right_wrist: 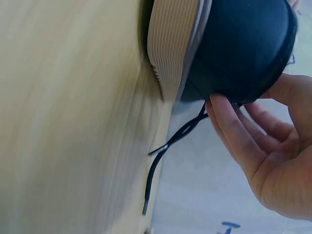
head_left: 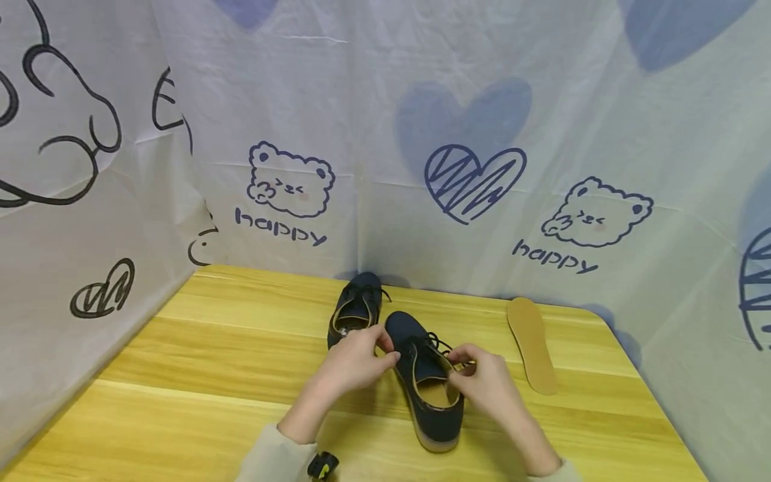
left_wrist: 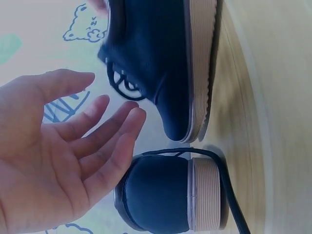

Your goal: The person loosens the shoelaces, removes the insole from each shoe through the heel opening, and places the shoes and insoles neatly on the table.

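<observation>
A dark navy lace-up shoe (head_left: 438,423) with a tan lining and ribbed pale sole stands on the table, toe pointing away from me. My right hand (head_left: 484,378) pinches the right side of its opening, thumb at the inner edge and fingers along the outside, as the right wrist view shows. Beside the laces on the left, my left hand (head_left: 357,358) is held with fingers loosely bent and nothing in them. A matching shoe (head_left: 364,292) stands farther back to the left, partly hidden behind that hand. Black laces (right_wrist: 183,130) trail from the nearer shoe's side.
A tan insole (head_left: 533,345) lies flat on the wooden table (head_left: 241,335), right of the shoes. White cloth (head_left: 373,221) printed with hearts and bears hangs along the back and sides. A small black object (head_left: 322,464) shows beside my left sleeve.
</observation>
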The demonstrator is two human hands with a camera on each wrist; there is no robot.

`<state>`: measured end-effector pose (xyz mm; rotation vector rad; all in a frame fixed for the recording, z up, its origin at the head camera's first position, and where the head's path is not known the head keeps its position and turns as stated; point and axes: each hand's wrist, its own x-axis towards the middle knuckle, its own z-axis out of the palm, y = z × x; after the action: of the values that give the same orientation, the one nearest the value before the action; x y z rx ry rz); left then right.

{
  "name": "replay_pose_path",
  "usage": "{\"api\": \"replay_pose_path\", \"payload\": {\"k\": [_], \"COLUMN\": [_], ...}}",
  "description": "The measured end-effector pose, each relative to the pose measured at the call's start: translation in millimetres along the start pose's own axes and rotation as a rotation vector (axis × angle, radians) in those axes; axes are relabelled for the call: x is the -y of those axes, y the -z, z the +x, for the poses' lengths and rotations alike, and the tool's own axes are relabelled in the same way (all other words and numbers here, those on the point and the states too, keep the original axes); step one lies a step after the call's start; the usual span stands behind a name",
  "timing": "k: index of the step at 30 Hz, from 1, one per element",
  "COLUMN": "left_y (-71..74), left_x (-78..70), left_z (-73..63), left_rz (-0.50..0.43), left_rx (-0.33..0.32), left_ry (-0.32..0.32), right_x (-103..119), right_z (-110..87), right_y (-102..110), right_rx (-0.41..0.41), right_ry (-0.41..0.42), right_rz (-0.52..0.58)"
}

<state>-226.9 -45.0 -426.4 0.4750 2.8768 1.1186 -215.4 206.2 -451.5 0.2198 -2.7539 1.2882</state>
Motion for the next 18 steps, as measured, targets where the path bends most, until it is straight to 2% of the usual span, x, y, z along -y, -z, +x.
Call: {"api": "replay_pose_path", "payload": {"k": [4,12,15,18], "left_y": [0.7,-1.1,-2.0,-2.7], "left_x": [0.9,3.6,5.5,6.3], "left_z": [0.8,0.9,1.6,2.5], "left_rz": [-0.021,-0.007,-0.025,-0.037], "left_rx": [-0.005,0.018,0.059,0.135], "left_ry": [-0.011,-0.059,-0.103,-0.158], "right_x": [-11.8,-37.0,-45.6,-52.7], "right_z": [1.1,5.1,6.8,8.7], "right_y": [13.2,42.3,52.8,59.8], "right_rx": [0.027,0.153,0.215,0.281], "right_ry": [0.06,0.203,0.258,0.308], "right_rz": [-0.004,-0.031,-0.023,0.006]}}
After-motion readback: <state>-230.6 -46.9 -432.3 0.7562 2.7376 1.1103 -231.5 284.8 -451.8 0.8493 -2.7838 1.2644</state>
